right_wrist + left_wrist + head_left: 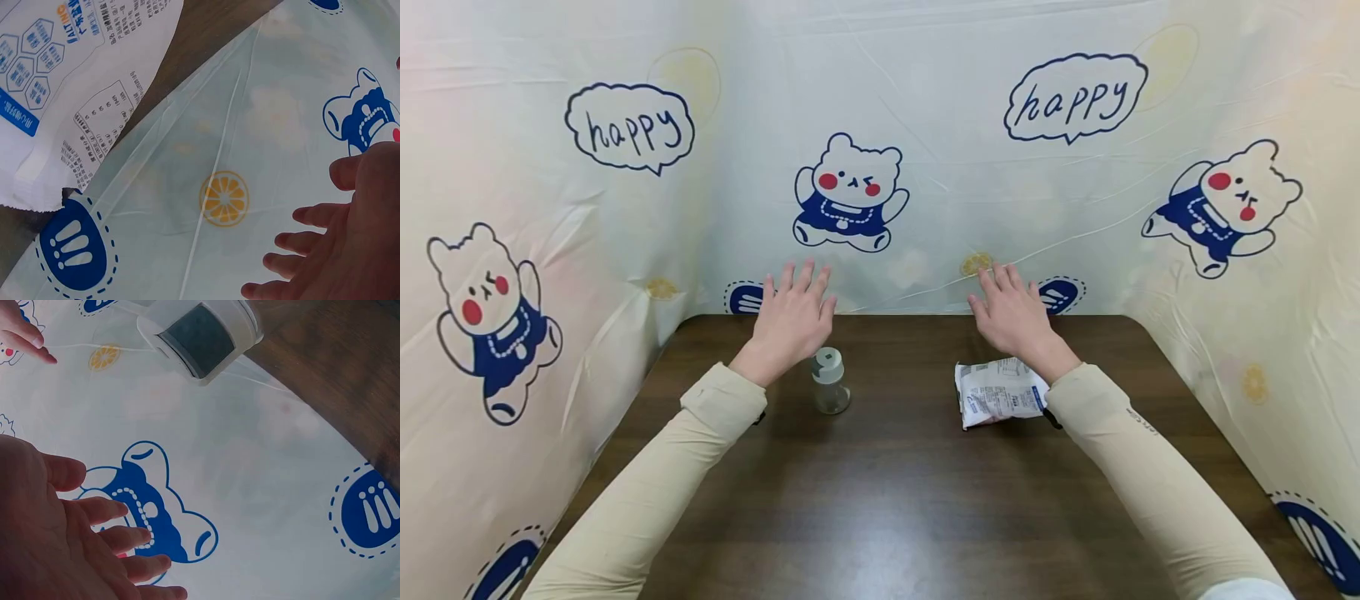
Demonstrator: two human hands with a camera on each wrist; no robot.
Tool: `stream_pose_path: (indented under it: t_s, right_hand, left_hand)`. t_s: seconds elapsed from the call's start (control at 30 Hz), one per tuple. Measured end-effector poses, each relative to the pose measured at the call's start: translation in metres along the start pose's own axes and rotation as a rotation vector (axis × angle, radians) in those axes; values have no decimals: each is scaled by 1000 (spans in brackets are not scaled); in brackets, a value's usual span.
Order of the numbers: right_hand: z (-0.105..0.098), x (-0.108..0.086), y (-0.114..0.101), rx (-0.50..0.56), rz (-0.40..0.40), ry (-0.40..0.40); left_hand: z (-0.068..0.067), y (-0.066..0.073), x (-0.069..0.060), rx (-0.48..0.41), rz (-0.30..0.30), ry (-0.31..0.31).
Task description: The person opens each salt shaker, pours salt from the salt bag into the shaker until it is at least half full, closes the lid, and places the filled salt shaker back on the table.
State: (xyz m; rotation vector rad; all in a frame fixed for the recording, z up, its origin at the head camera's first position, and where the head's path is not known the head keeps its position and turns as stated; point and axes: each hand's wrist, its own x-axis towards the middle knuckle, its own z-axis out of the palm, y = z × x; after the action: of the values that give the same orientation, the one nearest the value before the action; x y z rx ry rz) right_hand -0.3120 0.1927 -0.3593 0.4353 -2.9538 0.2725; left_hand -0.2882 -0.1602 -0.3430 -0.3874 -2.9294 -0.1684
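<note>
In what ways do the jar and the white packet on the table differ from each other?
The jar stands upright, while the white packet lies flat. The jar has a clear body; the white packet is opaque and printed. The jar is nearer the left hand, the white packet nearer the right hand. Both rest on the table.

Right hand (pixel 344 247) outstretched, white packet (pixel 65 103), small print (pixel 103 119) unclear
</note>
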Motion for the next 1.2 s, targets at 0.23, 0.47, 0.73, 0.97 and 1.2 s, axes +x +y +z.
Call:
stream_pose_path:
  t_s: [0.23,0.47,0.73,0.97,1.2]
  right_hand:
    - [2,0,-4,14,-7,7]
    - [5,2,-11,17,-16,7]
    - [6,3,-18,3,-21,5]
    - [8,4,-24,-5,-41,8]
    - [11,5,-29,-2,-48,5]
  left_hand:
    - [1,-3,-1,2,-8,-7]
    - [2,-9,-6,-2,-18,2]
    - [7,-13,-13,-22,-20,-4]
    - [6,-17,-20,-42,-24,9]
    - [6,-18,-23,-34,-29,8]
